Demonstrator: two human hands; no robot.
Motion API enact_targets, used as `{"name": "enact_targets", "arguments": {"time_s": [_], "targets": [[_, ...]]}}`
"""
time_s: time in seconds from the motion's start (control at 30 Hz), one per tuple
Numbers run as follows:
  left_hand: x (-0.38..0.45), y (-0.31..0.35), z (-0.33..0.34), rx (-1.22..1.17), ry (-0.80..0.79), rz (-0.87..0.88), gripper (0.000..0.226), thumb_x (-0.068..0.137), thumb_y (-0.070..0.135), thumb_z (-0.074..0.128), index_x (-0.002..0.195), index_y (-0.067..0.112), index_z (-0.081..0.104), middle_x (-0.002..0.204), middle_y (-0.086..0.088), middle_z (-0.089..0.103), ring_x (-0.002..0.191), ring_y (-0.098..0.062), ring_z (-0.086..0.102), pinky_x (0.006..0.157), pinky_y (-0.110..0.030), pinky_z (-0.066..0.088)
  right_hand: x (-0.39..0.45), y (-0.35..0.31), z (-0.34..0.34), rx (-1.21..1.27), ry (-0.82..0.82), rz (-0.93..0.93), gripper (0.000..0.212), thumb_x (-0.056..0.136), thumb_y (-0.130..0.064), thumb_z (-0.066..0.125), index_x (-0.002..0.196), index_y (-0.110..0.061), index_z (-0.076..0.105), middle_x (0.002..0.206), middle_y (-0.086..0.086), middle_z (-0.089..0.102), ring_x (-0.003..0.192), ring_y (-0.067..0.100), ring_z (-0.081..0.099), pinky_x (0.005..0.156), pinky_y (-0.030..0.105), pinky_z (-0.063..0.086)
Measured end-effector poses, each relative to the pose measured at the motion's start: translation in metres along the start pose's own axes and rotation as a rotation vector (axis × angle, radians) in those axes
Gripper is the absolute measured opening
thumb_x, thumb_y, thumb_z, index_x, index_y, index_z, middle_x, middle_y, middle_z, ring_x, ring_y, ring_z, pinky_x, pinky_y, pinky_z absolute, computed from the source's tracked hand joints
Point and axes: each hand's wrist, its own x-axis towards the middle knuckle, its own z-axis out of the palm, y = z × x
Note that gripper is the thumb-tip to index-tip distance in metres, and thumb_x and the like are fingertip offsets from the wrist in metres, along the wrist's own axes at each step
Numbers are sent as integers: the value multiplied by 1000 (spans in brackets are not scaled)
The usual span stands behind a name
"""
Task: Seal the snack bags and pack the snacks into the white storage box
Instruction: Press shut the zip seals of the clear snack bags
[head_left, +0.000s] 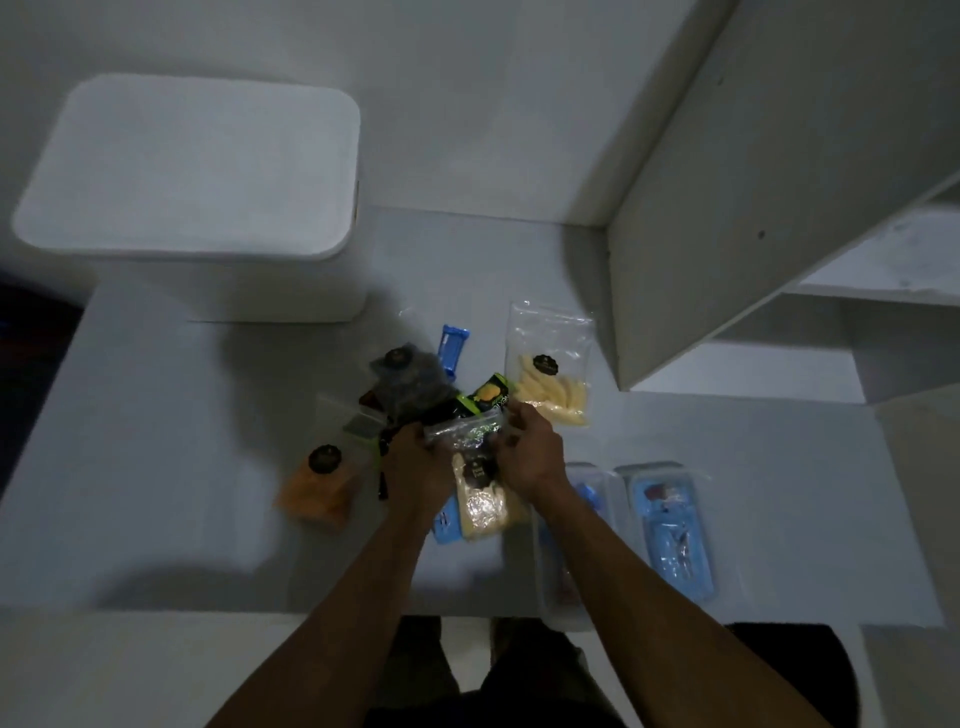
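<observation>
Bag (480, 488) is being pinched at its top by both hands, left hand (415, 462) and right hand (535, 454).

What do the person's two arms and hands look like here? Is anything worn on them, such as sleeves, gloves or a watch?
Both forearms are bare as far as the picture shows them: no sleeves reach into view. The left hand and the right hand wear no gloves. I see no watch, bracelet or ring, though the picture is dim and a little blurred, so a small ring could escape me.
</observation>
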Motion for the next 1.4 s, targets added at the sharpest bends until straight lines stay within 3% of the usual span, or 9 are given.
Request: {"name": "enact_targets", "arguments": {"time_s": [0.13, 0.3, 0.37, 0.53, 0.7, 0.83, 1.03, 1.2, 1.4], "targets": [[6, 2, -7, -13, 27, -5, 15, 88, 17, 64, 97, 6, 68, 92, -12, 70, 84, -29, 65, 77, -41, 55, 2, 0, 6, 120, 92, 33, 51, 88, 0, 65, 136, -12, 51, 116, 2, 59, 85, 12, 58, 56, 1, 43], [-3, 9, -31, -132, -68, 51, 13, 93, 28, 63, 85, 19, 69, 74, 1, 69, 64, -17, 65, 54, -32, 52, -8, -6, -5, 148, 109, -67, 54, 78, -15, 81, 125, -23, 57, 97, -3, 68, 81, 6, 67, 74, 24, 57], [-8, 14, -44, -144, -96, 142, 11, 92, 22, 64, 85, 17, 71, 73, 1, 71, 62, -12, 67, 54, -28, 54, -11, -14, -19, 185, 52, -138, 48, 74, -10, 84, 116, -21, 62, 95, -1, 71, 82, 10, 70, 76, 30, 60], [-29, 39, -69, -127, -63, 385, 15, 91, 11, 65, 78, 17, 71, 70, 1, 70, 59, 1, 62, 56, -13, 49, -18, -47, -57, -57, -134, -402, 24, 76, -13, 83, 97, -13, 73, 83, -7, 69, 70, -9, 61, 67, 7, 45], [-59, 60, -81, -88, 30, 526, 11, 91, 17, 66, 84, 11, 72, 77, -4, 71, 69, -16, 68, 63, -37, 58, -38, -76, -74, -283, -146, -630, 17, 88, -33, 70, 96, -19, 74, 94, -2, 73, 87, 13, 64, 78, 33, 52], [-79, 61, -91, -92, 131, 575, 11, 89, 17, 66, 83, 11, 72, 76, -3, 70, 72, -19, 68, 66, -44, 57, -55, -82, -75, -253, -142, -717, 13, 91, -30, 66, 95, -20, 72, 97, -2, 71, 92, 15, 63, 82, 36, 51], [-109, 52, -107, -118, 182, 642, 11, 87, 20, 67, 83, 10, 71, 75, -1, 70, 70, -14, 65, 63, -39, 54, -86, -88, -69, -257, -162, -794, 9, 94, -27, 62, 90, -21, 66, 95, -4, 67, 89, 13, 55, 74, 32, 43], [-116, 49, -120, -156, 175, 635, 17, 83, 28, 60, 82, 14, 70, 75, 0, 70, 72, -19, 66, 65, -37, 54, -105, -96, -64, -290, -111, -819, 11, 94, -27, 59, 92, -19, 66, 97, -2, 65, 93, 16, 55, 79, 37, 47], [-115, 55, -149, -160, 173, 672, 10, 90, 22, 61, 84, 19, 69, 79, 9, 69, 74, -6, 64, 62, -29, 52, -108, -114, -62, -258, -61, -852, 12, 94, -31, 61, 94, -22, 69, 100, -5, 67, 93, 11, 55, 78, 31, 42]]}}
